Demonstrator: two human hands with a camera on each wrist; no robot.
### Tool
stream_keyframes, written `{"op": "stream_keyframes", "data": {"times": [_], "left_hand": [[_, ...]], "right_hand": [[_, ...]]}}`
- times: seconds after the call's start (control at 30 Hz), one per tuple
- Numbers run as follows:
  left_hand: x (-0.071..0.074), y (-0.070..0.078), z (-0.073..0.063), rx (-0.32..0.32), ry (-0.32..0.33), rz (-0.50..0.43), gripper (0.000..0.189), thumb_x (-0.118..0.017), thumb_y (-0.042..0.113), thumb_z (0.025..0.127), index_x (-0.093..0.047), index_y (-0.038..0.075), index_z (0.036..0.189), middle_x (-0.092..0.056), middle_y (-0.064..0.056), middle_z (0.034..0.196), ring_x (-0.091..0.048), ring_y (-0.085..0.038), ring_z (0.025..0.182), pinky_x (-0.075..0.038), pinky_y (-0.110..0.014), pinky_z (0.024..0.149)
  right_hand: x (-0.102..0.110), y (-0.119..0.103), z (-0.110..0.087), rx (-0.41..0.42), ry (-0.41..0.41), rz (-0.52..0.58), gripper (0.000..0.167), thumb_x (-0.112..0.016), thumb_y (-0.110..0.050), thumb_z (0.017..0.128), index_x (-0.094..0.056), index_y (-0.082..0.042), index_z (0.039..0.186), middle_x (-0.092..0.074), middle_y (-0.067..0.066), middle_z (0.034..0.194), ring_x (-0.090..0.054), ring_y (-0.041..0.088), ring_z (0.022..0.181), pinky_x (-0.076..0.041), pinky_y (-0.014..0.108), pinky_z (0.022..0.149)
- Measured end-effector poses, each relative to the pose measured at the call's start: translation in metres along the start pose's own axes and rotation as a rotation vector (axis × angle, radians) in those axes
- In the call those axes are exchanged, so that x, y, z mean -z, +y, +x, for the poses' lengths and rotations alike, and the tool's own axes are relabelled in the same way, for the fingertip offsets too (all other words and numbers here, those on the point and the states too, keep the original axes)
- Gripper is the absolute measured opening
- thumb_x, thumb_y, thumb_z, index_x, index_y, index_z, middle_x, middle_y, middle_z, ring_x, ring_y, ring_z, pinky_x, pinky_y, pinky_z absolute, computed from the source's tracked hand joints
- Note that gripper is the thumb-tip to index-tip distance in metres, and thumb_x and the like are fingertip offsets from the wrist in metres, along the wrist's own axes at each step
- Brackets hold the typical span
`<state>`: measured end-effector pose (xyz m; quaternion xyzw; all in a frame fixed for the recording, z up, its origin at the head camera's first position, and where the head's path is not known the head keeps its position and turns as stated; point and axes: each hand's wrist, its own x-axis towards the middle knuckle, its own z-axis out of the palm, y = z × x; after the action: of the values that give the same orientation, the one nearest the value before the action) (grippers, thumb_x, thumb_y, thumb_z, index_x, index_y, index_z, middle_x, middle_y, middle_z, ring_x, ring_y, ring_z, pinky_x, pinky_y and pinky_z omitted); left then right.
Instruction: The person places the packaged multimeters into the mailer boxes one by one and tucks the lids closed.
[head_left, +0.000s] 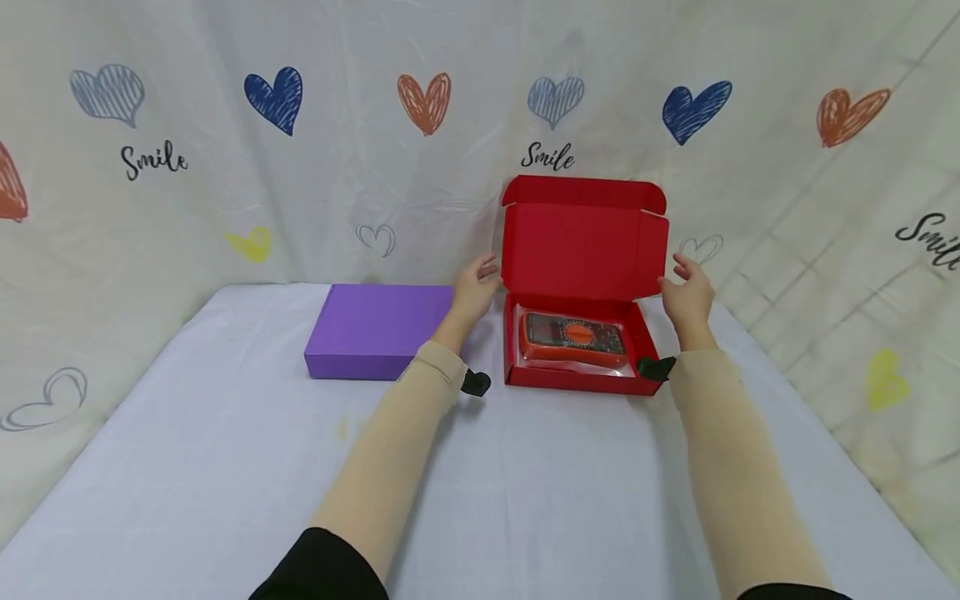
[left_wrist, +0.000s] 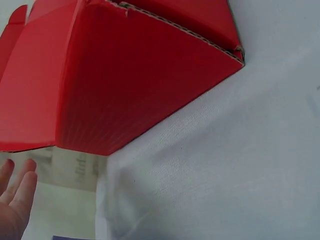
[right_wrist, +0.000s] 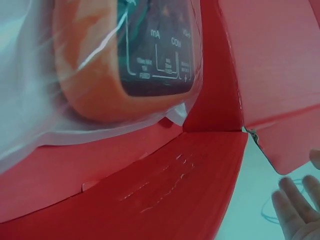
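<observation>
A red cardboard box (head_left: 581, 382) stands with its lid (head_left: 581, 250) raised upright at the back. Inside lies an orange multimeter (head_left: 577, 335) in a clear plastic bag (right_wrist: 37, 95), its dial facing up. My left hand (head_left: 474, 293) is beside the lid's left edge, fingers extended; the left wrist view shows a small gap between those fingers (left_wrist: 22, 192) and the red cardboard. On the other side, my right hand (head_left: 688, 298) is at the lid's right side flap (right_wrist: 280, 145), fingers spread and loosely bent. Whether its thumb touches the flap, I cannot tell.
A closed purple box (head_left: 382, 329) lies left of the red box, partly behind my left forearm. Both stand on a white-covered table (head_left: 570, 483). Behind hangs a pale curtain (head_left: 480, 50) printed with hearts, close to the raised lid.
</observation>
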<state>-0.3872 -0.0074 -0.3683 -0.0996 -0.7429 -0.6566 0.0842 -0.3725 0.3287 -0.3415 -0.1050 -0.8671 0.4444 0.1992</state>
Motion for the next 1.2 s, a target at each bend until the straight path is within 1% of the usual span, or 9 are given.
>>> {"op": "stream_keyframes", "data": {"times": [0.1, 0.23, 0.37, 0.47, 0.53, 0.8, 1.0, 1.1, 1.2], "left_hand": [[-0.003, 0.0, -0.001, 0.004, -0.014, -0.019, 0.052, -0.056, -0.006, 0.098, -0.049, -0.002, 0.149, -0.061, -0.026, 0.137, -0.058, -0.033, 0.129, -0.05, -0.033, 0.09], [-0.004, 0.002, -0.001, 0.009, -0.028, -0.046, 0.051, -0.055, -0.004, 0.099, -0.048, -0.001, 0.15, -0.061, -0.025, 0.137, -0.058, -0.032, 0.129, -0.049, -0.035, 0.095], [-0.004, 0.002, -0.001, 0.003, -0.025, -0.059, 0.05, -0.055, -0.005, 0.099, -0.05, -0.001, 0.149, -0.062, -0.026, 0.135, -0.058, -0.032, 0.129, -0.048, -0.038, 0.101], [-0.004, 0.003, -0.003, -0.008, -0.02, -0.06, 0.049, -0.055, -0.005, 0.099, -0.051, -0.002, 0.148, -0.063, -0.026, 0.133, -0.06, -0.033, 0.127, -0.048, -0.038, 0.102], [-0.004, 0.004, -0.004, -0.01, -0.017, -0.072, 0.049, -0.055, -0.006, 0.099, -0.051, -0.003, 0.147, -0.063, -0.026, 0.133, -0.061, -0.034, 0.124, -0.048, -0.038, 0.102], [-0.003, 0.001, -0.008, 0.01, -0.026, -0.113, 0.048, -0.056, -0.006, 0.099, -0.052, -0.002, 0.146, -0.063, -0.027, 0.134, -0.063, -0.035, 0.122, -0.05, -0.036, 0.102], [-0.004, -0.002, -0.012, 0.006, -0.04, -0.119, 0.047, -0.056, -0.005, 0.1, -0.052, -0.003, 0.146, -0.062, -0.027, 0.134, -0.061, -0.034, 0.124, -0.049, -0.036, 0.104], [-0.005, -0.003, -0.015, 0.007, -0.047, -0.116, 0.046, -0.056, -0.004, 0.1, -0.052, -0.003, 0.146, -0.062, -0.026, 0.134, -0.061, -0.033, 0.126, -0.049, -0.036, 0.105], [-0.006, -0.003, -0.016, 0.016, -0.051, -0.121, 0.046, -0.056, -0.003, 0.1, -0.053, -0.003, 0.146, -0.062, -0.026, 0.134, -0.061, -0.034, 0.125, -0.048, -0.037, 0.105]], "right_hand": [[0.0, 0.002, 0.0, -0.009, -0.015, -0.013, 0.055, -0.051, -0.01, 0.104, -0.04, -0.009, 0.158, -0.054, 0.022, 0.147, -0.041, 0.035, 0.142, -0.052, 0.027, 0.087], [0.0, 0.001, 0.002, -0.003, -0.019, -0.024, 0.055, -0.049, -0.008, 0.104, -0.041, -0.008, 0.158, -0.06, 0.023, 0.139, -0.048, 0.034, 0.133, -0.042, 0.016, 0.066], [0.001, -0.001, 0.003, -0.001, -0.012, -0.036, 0.052, -0.049, -0.008, 0.104, -0.045, -0.007, 0.155, -0.064, 0.024, 0.133, -0.064, 0.012, 0.095, -0.042, 0.012, 0.063], [0.003, -0.001, 0.003, -0.003, -0.024, -0.01, 0.05, -0.048, -0.008, 0.104, -0.047, -0.006, 0.154, -0.064, 0.025, 0.129, -0.055, -0.007, 0.065, -0.043, 0.008, 0.061], [0.004, -0.001, 0.002, 0.0, -0.034, 0.013, 0.049, -0.047, -0.008, 0.104, -0.049, -0.005, 0.152, -0.064, 0.026, 0.127, -0.054, -0.012, 0.058, -0.045, 0.007, 0.06], [0.011, -0.002, -0.003, 0.045, -0.081, -0.024, 0.046, -0.046, -0.005, 0.102, -0.051, 0.005, 0.147, -0.064, 0.032, 0.124, -0.052, -0.015, 0.054, -0.044, 0.005, 0.058], [0.015, -0.004, -0.004, 0.061, -0.166, -0.079, 0.044, -0.047, -0.006, 0.102, -0.052, 0.009, 0.144, -0.063, 0.034, 0.126, -0.054, -0.013, 0.059, -0.045, 0.005, 0.059], [0.017, -0.004, -0.006, 0.055, -0.203, -0.098, 0.044, -0.048, -0.008, 0.103, -0.051, 0.008, 0.144, -0.062, 0.034, 0.127, -0.061, -0.005, 0.067, -0.049, 0.008, 0.063], [0.019, -0.003, -0.008, 0.045, -0.245, -0.103, 0.045, -0.047, -0.009, 0.104, -0.049, 0.008, 0.146, -0.06, 0.033, 0.132, -0.069, 0.016, 0.087, -0.057, 0.02, 0.078]]}}
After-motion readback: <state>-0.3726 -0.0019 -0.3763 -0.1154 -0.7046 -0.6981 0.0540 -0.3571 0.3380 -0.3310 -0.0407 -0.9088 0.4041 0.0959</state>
